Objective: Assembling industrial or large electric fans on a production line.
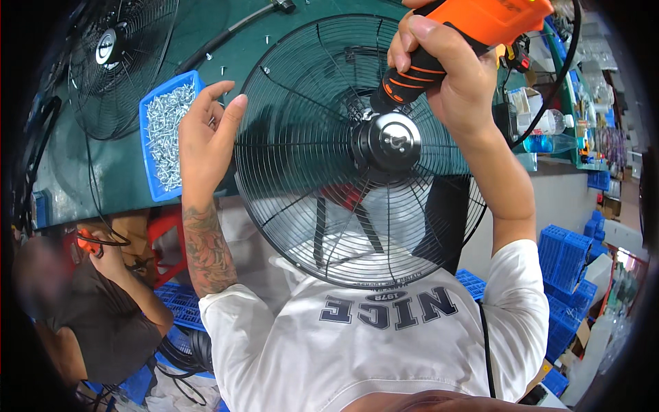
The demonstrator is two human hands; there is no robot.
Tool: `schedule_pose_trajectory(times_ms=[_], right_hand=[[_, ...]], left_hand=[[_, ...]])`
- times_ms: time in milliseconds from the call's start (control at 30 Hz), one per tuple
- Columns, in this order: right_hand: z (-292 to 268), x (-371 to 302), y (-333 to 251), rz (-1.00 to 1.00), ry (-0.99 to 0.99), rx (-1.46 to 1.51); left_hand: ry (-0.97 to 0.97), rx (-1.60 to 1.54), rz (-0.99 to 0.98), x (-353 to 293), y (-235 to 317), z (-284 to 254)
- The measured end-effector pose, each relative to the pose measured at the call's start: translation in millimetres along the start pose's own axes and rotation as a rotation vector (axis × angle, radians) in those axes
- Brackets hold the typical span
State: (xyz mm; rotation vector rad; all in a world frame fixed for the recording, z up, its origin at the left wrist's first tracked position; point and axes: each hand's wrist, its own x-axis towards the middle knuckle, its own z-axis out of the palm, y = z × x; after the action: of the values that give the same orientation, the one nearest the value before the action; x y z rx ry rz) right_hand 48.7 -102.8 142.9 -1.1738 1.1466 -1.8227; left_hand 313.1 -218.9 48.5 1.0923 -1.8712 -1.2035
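In my right hand (456, 79) is an orange and black electric screwdriver (419, 72), my fingers wrapped round its grip. Its nose points down at the edge of the shiny round hub (395, 141) of a black wire fan grille (302, 206). Whether the bit touches a screw there is too small to tell. My left hand (209, 134) is raised between the grille's left rim and a blue tray (152, 177). Its thumb and fingers are apart, with nothing visible between them. Many silver screws (168, 123) fill the tray.
A second black fan (106, 51) lies on the green table (117, 168) at far left, near a black-handled hammer (220, 42) and loose screws. The screwdriver's black cable (559, 86) hangs at right. Bottles (549, 123) and blue crates (563, 257) stand right. A co-worker (103, 309) sits lower left.
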Motion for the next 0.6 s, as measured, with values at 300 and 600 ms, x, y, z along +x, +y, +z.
schedule_pose_trajectory(times_ms=[300,600], right_hand=[[0,-1,2,0.012,-0.054,0.053],[-9,0,7,0.020,-0.053,0.046]], left_hand=[[-0.064,0.021,-0.068,1,-7,-3],[-0.063,-0.021,-0.083,2,-7,2]])
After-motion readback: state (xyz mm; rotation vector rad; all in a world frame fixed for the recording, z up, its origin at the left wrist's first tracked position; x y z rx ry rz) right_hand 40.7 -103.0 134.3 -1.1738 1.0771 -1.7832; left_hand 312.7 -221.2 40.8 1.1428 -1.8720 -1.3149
